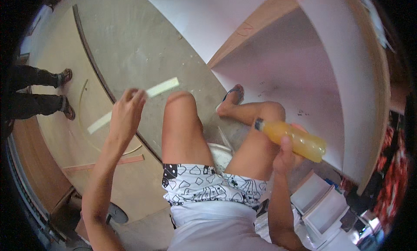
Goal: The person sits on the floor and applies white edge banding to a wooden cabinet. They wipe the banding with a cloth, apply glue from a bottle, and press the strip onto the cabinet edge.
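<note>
My right hand is closed round a clear plastic bottle of orange-yellow liquid. The bottle lies tilted above my right knee, its dark cap toward my left. My left hand is raised beside my left knee, fingers curled together and slightly blurred. Whatever those fingers hold, if anything, is hidden. A long pale strip passes behind or under this hand, showing on both sides; I cannot tell whether the fingers touch it.
A wide tan board lies at left, with a reddish strip and a thin curved band on it. Another person's legs stand there. White panels with wood edges rise at right. White trays sit at lower right.
</note>
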The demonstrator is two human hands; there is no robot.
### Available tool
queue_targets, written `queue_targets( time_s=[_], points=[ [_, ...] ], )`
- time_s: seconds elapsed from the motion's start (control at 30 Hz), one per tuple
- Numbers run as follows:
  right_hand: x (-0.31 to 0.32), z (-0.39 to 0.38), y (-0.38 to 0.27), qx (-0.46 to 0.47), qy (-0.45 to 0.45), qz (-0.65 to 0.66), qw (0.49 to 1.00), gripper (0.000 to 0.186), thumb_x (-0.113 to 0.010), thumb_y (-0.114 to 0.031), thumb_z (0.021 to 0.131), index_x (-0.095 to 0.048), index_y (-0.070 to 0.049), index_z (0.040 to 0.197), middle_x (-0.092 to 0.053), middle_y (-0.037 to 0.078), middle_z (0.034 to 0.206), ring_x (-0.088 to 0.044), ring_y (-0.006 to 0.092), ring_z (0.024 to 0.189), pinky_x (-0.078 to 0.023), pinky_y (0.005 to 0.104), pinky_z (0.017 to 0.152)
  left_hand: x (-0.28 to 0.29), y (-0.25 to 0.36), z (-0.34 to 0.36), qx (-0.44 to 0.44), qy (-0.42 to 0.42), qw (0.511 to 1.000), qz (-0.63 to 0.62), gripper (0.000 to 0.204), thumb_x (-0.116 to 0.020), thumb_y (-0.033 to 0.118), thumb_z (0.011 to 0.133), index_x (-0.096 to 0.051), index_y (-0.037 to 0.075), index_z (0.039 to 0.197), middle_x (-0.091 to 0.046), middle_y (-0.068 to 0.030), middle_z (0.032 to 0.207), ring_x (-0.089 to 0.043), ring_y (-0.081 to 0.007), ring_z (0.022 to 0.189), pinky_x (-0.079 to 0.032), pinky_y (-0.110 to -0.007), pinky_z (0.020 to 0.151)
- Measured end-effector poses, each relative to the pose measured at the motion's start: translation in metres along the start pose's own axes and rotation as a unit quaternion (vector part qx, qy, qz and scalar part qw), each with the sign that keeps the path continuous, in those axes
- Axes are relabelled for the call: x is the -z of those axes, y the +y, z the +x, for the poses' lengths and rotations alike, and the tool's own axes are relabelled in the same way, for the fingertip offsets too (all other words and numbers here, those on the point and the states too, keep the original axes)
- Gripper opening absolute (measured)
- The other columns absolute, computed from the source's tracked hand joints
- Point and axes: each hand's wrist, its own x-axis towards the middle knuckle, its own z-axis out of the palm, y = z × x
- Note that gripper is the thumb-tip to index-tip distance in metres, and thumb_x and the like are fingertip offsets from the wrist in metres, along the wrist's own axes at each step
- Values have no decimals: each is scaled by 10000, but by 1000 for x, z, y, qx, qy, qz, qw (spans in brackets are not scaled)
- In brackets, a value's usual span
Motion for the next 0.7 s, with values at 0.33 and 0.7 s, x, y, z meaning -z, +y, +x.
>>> queue_targets(
  time_s=[0.33,0.7],
  points=[
    [24,36,19,-146,-146,239,949,724,-808,-476,857,-453,-80,1348,-590,81,1196,-641,240,1148,-578,416,986,-244,-90,190,97,-149,979,98,178,-611,170,951,-737,50,987,-696,-182,1065,-718,-385,948,-597,-499,794],
    [4,76,76,-217,-159,284,920,670,-778,-434,901,-422,-66,1335,-580,176,1178,-686,333,1012,-634,454,844,-428,-45,349,72,-104,992,30,157,-634,110,914,-778,66,956,-767,-138,953,-769,-292,894,-619,-437,762]
  ],
)
